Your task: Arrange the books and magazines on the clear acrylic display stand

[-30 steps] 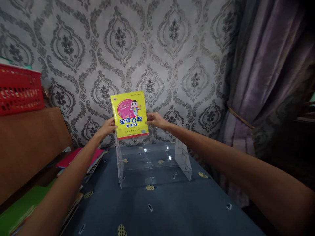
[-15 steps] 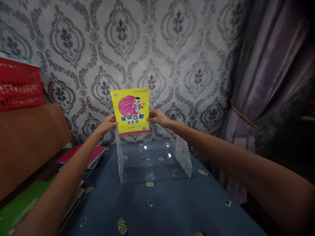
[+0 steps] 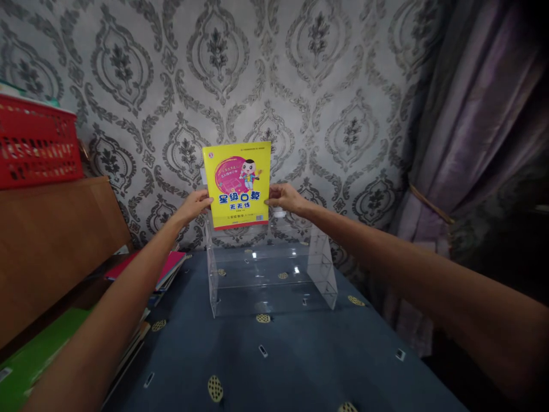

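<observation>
A yellow workbook with a pink circle and a cartoon child on its cover is held upright between my hands. My left hand pinches its left edge, and my right hand grips the right edge. Behind and below the book stands a clear acrylic tiered rack on the blue patterned cloth. The book's lower edge is at the rack's upper part; whether it rests on a tier I cannot tell.
At the left lie stacked books, with a pink one and a green one on top. A red basket sits on a wooden board. Patterned wallpaper rises behind, and a tied curtain hangs at the right.
The workbook, with both hands on it, has moved slightly right and up in view and tilted a little. The camera view has also shifted slightly.
</observation>
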Action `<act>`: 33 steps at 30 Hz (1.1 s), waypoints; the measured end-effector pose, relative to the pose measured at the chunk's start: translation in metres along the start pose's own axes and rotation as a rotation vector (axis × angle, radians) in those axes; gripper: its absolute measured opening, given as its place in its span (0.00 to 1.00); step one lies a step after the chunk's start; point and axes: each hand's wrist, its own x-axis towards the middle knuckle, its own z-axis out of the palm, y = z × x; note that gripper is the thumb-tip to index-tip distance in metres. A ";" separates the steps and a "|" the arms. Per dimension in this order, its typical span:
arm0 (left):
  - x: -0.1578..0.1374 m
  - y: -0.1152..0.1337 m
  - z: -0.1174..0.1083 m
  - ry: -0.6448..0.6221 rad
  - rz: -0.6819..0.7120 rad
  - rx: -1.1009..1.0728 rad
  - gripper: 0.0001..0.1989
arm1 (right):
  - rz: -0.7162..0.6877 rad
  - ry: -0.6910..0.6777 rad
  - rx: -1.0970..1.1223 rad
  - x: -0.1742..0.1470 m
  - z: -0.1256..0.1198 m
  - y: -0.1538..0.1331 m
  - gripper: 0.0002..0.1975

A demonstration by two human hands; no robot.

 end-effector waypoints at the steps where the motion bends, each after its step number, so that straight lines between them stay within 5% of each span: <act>1: -0.001 -0.001 0.001 -0.002 -0.006 -0.007 0.27 | 0.005 0.000 -0.003 -0.001 0.000 0.000 0.15; 13: -0.006 -0.006 -0.004 -0.015 0.017 -0.006 0.31 | -0.021 0.001 -0.073 0.002 0.006 0.012 0.16; 22: 0.005 -0.004 0.006 -0.108 0.119 0.003 0.22 | -0.059 0.031 -0.127 -0.004 -0.003 0.011 0.14; 33: 0.017 0.022 -0.002 -0.227 0.061 0.526 0.19 | -0.082 0.099 -0.125 -0.016 -0.012 0.015 0.15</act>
